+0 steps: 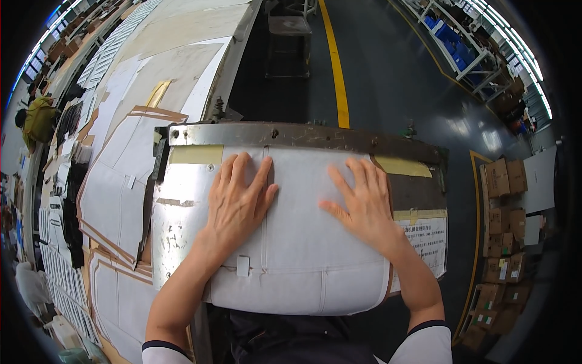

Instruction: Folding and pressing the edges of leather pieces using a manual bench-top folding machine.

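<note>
Both my hands lie on a grey-white padded fabric panel [297, 267] with stitched seams and a small white tag [243, 266]. My left hand [241, 197] rests palm down on its left part, fingers spread along a seam. My right hand [364, 200] is near its right edge, fingers apart, their tips slightly blurred. The panel lies across a metal machine bed [176, 224], its far edge at a long steel bar [309, 134] with bolts. Yellow tape [400, 165] and a printed sheet [427, 252] show at the right side of the bed.
A long table [182, 24] at left holds paper sheets and stacked panels [118, 188]. A metal stool [288, 27] stands beyond the machine. A yellow floor line [336, 73] runs ahead. Cardboard boxes [500, 182] and shelving with blue bins [454, 45] are at right. A person [39, 118] is at far left.
</note>
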Tool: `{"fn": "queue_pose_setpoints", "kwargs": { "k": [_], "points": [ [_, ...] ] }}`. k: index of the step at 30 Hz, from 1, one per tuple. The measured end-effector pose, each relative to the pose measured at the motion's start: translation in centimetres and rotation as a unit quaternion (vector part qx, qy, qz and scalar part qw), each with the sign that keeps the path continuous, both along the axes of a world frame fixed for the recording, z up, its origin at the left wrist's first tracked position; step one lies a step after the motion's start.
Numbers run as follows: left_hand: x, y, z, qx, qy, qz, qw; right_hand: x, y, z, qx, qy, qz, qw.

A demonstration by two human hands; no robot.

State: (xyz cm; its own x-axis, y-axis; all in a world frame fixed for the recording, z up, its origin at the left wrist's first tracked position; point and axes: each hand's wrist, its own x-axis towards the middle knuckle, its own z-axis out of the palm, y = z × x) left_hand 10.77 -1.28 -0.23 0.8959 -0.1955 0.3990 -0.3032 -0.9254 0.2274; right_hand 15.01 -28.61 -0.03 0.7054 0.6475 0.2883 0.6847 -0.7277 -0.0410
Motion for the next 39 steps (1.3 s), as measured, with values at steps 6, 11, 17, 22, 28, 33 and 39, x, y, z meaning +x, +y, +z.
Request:
{"fn": "queue_pose_setpoints", "kwargs": {
  "k": [6,11,17,22,28,33,39],
  "points": [
    [-0.2,-0.1,0.1,0.004,0.002,-0.004,1.0,-0.3,0.1,0.3,0.004,0.02,-0.007,1.0],
    [0.0,0.2,-0.6,0.003,-0.02,-0.001,1.0,-0.3,0.3,0.3,0.009,-0.008,-0.006,1.0],
    [0.1,0.2,-0.9,-0.002,-0.028,0.0,1.0,-0.3,0.3,0.1,0.018,-0.005,-0.007,1.0],
    [0.2,0.1,-0.1,-0.005,-0.028,-0.008,1.0,-0.5,0.2,0.3,0.02,0.0,-0.01,1.0],
    [0.1,0.0,-0.5,-0.009,-0.044,0.002,0.999,-0.6,0.2,0.5,0.036,0.005,-0.005,0.999],
    [-0.2,-0.1,-1.0,-0.026,-0.045,0.009,0.999,-0.5,0.2,0.2,0.047,-0.003,-0.01,0.999],
    [-1.4,0.0,-1.4,-0.018,-0.068,-0.011,0.997,-1.4,-0.3,0.6,0.049,0.022,-0.011,0.999]
  ]
}}
